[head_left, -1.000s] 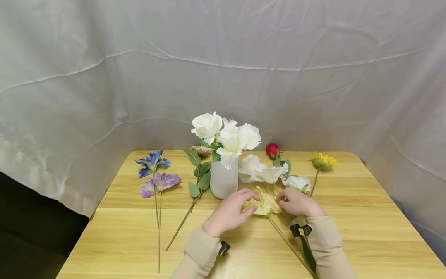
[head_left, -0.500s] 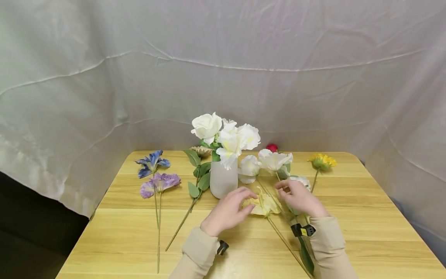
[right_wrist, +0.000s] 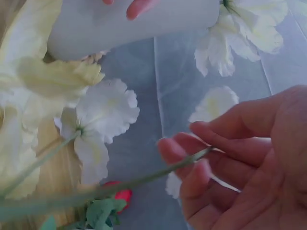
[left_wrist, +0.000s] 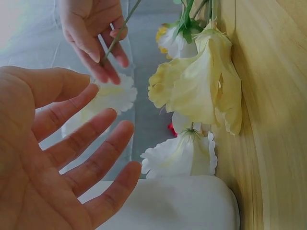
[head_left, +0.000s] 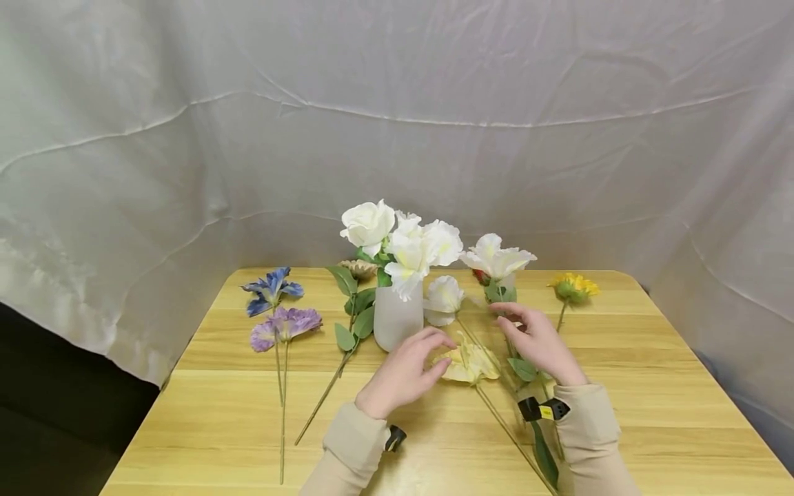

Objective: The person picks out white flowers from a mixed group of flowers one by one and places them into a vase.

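My right hand (head_left: pixel 540 341) pinches the thin green stem (right_wrist: pixel 153 178) of a white flower (head_left: pixel 496 257). Its ruffled bloom stands raised above the table, right of the vase. My left hand (head_left: pixel 403 372) has its fingers spread and holds nothing, as the left wrist view (left_wrist: pixel 81 158) shows. It hovers beside a pale yellow flower (head_left: pixel 473 364) lying on the table. Just behind that lies another white flower (head_left: pixel 443 300). A white vase (head_left: pixel 397 320) holds several white blooms (head_left: pixel 409 255).
A blue flower (head_left: pixel 273 289) and a purple flower (head_left: pixel 287 325) lie at the left. Leafy stems (head_left: pixel 362 320) rest beside the vase. A yellow flower (head_left: pixel 573 286) lies at the right, and a red rose (head_left: pixel 480 276) sits partly hidden behind the raised bloom. Grey cloth (head_left: pixel 397 138) hangs behind the table.
My right hand has lifted the white flower up and away from the other white bloom, moving slightly right. My left hand has barely moved.
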Tool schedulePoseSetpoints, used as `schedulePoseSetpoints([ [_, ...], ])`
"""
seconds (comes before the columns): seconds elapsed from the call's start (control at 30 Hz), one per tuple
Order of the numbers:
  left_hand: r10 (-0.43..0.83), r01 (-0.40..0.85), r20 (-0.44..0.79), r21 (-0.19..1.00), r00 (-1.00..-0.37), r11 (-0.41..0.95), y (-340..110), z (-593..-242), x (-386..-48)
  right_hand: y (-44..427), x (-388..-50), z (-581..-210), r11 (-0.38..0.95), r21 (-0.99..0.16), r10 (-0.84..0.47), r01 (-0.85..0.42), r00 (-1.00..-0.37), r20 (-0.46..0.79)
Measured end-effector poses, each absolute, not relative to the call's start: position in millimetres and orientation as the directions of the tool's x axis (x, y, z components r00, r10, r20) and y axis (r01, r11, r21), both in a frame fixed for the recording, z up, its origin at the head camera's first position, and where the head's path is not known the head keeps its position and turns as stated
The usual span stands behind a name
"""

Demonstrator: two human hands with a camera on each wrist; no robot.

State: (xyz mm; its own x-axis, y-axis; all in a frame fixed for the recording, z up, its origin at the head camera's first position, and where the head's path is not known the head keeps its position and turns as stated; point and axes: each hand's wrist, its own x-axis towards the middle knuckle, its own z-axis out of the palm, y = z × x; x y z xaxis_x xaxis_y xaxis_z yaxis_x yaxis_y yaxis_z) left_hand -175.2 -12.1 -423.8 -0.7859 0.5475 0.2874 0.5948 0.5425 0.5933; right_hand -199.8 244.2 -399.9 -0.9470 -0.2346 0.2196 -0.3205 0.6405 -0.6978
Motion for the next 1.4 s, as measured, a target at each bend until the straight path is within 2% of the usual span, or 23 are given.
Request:
schedulePoseSetpoints([
  [0.33, 0.517, 0.591, 0.314, 0.586, -0.797, 0.555, -13.8, -420.4, -175.8, 235.0, -203.1, -404.4, 0.507, -0.792, -0.139, -0.34, -0.939, 0.314],
  [0.6, 0.47, 0.572, 0.346, 0.63, -0.812, 0.525, -20.7, -411.6, -171.9, 222.3, -204.2, -405.0, 0.388, -0.821, -0.039, -0.419, -0.898, 0.439],
  [0.77, 0.458, 0.585, 0.377, 0.634, -0.805, 0.506, -27.3, -402.9, -173.4, 214.0, -202.6, -404.4, 0.286, -0.846, 0.0, -0.451, -0.882, 0.471],
  [1.03, 0.427, 0.628, 0.463, 0.512, -0.777, 0.586, -36.7, -386.4, -176.1, 203.1, -200.6, -401.7, 0.146, -0.873, 0.066, -0.466, -0.876, 0.478],
  [1.4, 0.508, 0.697, 0.495, 0.354, -0.705, 0.623, -27.8, -362.8, -177.9, 184.5, -208.1, -384.2, 0.006, -0.849, 0.154, -0.528, -0.839, 0.523],
])
